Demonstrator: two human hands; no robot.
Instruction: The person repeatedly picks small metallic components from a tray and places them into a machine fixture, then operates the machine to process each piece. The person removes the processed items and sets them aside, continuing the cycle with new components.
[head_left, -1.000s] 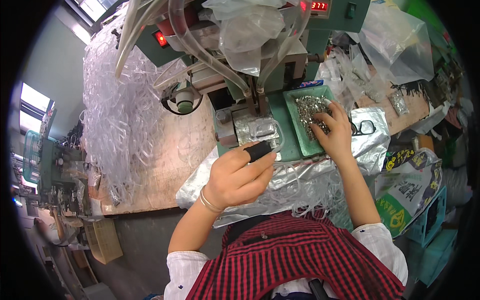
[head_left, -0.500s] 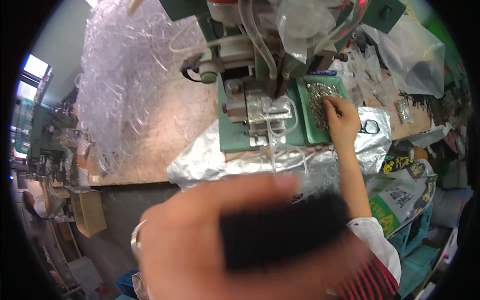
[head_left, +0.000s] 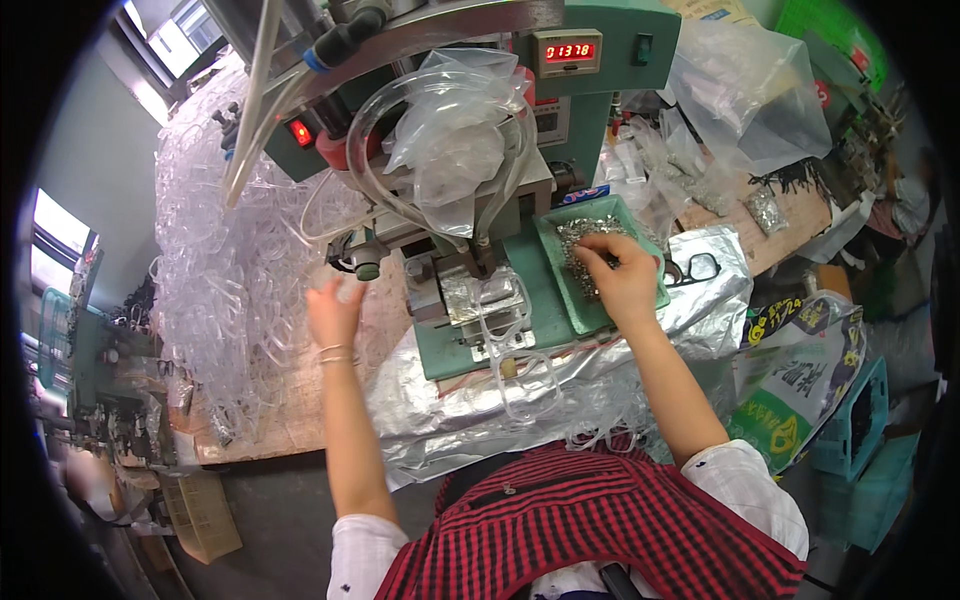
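My right hand (head_left: 625, 283) reaches into a green tray (head_left: 650, 225) of small metal parts (head_left: 582, 232), thumb and forefinger pinched at its surface. Whatever lies between those fingertips is too small to make out. On the other side, my left hand (head_left: 335, 318) is slightly blurred, with thumb and fingers apart and nothing visible in them. It hovers beside a green push button (head_left: 368, 271) and the heap of clear plastic eyeglass frames (head_left: 215, 300). Between the hands, a clear eyeglass frame (head_left: 528, 385) hangs at the front of the bench machine's metal fixture (head_left: 462, 300), below its two prongs.
The green machine (head_left: 610, 55) carries a lit red counter, hoses and a crumpled clear bag (head_left: 450, 150). Silver foil (head_left: 440, 430) covers the bench front. Black-framed glasses (head_left: 700, 266) lie right of the tray. A printed sack (head_left: 790, 390) and blue-green crates (head_left: 855, 430) stand at right.
The large blurred hand and black object close to the camera are gone. My left hand now shows by the push button. The view has shifted, revealing more machine; my right hand stays at the tray.
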